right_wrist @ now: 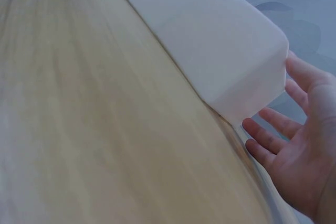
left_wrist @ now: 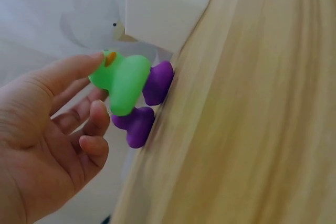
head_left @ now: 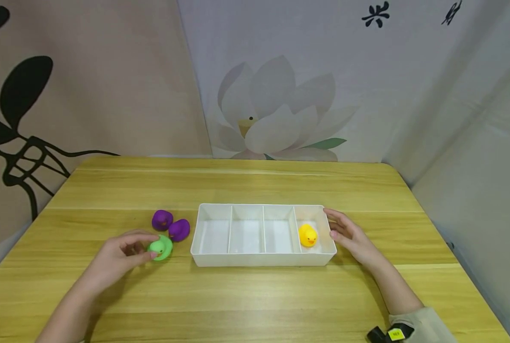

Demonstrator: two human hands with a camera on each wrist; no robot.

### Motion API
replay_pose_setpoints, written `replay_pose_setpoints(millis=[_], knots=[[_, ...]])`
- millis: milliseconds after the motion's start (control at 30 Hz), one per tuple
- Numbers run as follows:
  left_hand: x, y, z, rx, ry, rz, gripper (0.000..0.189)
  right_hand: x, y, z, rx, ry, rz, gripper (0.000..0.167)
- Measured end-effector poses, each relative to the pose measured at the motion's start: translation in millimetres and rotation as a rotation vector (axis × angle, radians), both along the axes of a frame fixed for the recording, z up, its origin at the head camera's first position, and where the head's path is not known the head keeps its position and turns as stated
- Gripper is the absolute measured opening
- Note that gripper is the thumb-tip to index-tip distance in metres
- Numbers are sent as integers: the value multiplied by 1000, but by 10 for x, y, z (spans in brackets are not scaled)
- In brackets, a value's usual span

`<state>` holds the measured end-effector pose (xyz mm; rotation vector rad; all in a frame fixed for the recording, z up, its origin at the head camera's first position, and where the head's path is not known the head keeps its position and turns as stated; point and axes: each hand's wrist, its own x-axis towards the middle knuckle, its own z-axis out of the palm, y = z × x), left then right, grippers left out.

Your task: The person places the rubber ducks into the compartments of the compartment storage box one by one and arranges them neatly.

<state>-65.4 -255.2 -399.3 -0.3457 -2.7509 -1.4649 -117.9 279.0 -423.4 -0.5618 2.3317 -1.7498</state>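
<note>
The green duck (head_left: pixel 161 247) sits on the table (head_left: pixel 255 295), just left of the white tray (head_left: pixel 261 259) and just in front of two purple ducks (head_left: pixel 171 225) that touch each other. My left hand (head_left: pixel 119 259) is at it: thumb and forefinger are curled to either side of the duck and touching it, a light pinch, with the duck's base on the wood. The other fingers are loosely bent and hold nothing.

My right hand (head_left: pixel 351 237) rests at the tray's right end, fingers straight and relaxed, lying against or just beside the end wall; it grips nothing. A yellow duck (head_left: pixel 308 235) stands in the rightmost of the tray's four compartments, near that hand.

The left wrist view shows what the head view cannot: my thumb (left_wrist: pixel 68 72) pressed on the green duck's head beside its orange beak, the purple ducks right behind it, and a corner of the tray beyond. The right wrist view shows the tray's outer wall from low down and my open palm beside its corner, with a thin gap between fingertips and plastic at that angle; the yellow duck is hidden from there.

The table is pale yellow wood with long grain. Behind it hang fabric panels, one with black leaves, one with a large pale lotus (head_left: pixel 276 116).
</note>
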Motion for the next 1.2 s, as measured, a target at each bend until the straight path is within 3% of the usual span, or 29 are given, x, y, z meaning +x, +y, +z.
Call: replay_pose_setpoints(millis=[333, 800, 1200], knots=[[33, 71, 160, 6, 111, -29, 31, -14, -26, 15, -11, -3, 4, 52], [55, 319, 454, 32, 125, -39, 28, -14, -28, 17, 3, 16, 8, 51], [-51, 637, 627, 123, 168, -126, 28, -3, -18, 6, 2, 20, -3, 51]])
